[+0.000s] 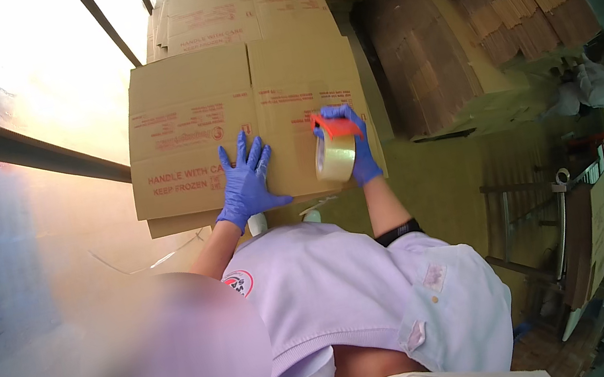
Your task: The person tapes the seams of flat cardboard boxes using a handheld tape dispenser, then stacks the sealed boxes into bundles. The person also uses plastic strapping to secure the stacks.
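A flattened cardboard box [280,63] with red print lies in front of me, on top of other flat cardboard. My left hand [247,186], in a blue glove, rests on its near half with the fingers spread and the palm down. Nothing is held in it. My right hand [360,144], also gloved in blue, is closed around a tape dispenser [334,124] with an orange-red frame. A wide roll of clear yellowish tape [335,158] sits in the dispenser, over the right part of the cardboard. My palm is partly hidden behind the roll.
More flat boxes [206,11] lie beyond the near one. Tall stacks of folded cardboard [414,47] stand at the far right. Along the left runs a bright window wall with dark bars [19,141]. A metal rack [520,231] stands at right.
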`<state>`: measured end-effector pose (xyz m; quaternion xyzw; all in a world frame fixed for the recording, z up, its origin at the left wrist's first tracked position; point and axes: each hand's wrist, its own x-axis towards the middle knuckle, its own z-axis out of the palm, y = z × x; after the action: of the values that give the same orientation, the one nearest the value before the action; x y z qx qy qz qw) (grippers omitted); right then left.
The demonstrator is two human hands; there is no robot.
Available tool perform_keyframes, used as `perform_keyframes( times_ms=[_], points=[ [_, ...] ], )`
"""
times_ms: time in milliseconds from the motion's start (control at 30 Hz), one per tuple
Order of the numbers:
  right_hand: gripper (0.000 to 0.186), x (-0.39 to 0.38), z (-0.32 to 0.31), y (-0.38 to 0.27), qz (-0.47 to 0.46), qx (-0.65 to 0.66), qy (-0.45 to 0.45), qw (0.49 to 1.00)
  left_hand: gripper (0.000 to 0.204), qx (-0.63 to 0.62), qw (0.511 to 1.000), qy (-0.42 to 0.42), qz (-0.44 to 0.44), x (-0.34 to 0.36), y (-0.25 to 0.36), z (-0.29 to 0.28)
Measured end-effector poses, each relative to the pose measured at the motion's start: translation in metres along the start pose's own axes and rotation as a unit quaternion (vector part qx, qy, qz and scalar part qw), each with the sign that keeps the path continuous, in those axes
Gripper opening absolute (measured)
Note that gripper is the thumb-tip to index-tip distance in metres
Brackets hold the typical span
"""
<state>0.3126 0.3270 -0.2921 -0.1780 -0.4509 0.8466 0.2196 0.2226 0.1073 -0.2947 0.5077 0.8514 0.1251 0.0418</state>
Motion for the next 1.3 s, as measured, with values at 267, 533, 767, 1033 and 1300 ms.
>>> perform_keyframes(
  times_ms=[267,533,767,1033,1300],
  points=[
    [0.02,0.01,-0.016,-0.02,0.111,-0.042,-0.082,0.99,0.102,0.016,1.0,0.008,0.024,0.001,0.001,0.003],
    [0.02,-0.023,-0.026,-0.001,-0.051,-0.096,-0.138,0.984,0.106,0.043,0.998,-0.012,0.038,0.029,-0.008,-0.01],
    [0.025,-0.089,0.026,-0.072,-0.031,-0.124,-0.074,0.989,0.104,0.051,0.986,0.148,-0.06,0.145,-0.061,0.002],
    [0.02,-0.136,-0.037,-0.081,-0.114,-0.114,0.057,0.985,0.102,0.099,0.985,0.013,-0.138,-0.012,-0.091,-0.046],
    [0.02,-0.044,0.045,-0.054,-0.103,-0.012,-0.117,0.988,0.112,0.009,0.983,0.065,-0.174,0.015,-0.029,0.005]
  ],
)
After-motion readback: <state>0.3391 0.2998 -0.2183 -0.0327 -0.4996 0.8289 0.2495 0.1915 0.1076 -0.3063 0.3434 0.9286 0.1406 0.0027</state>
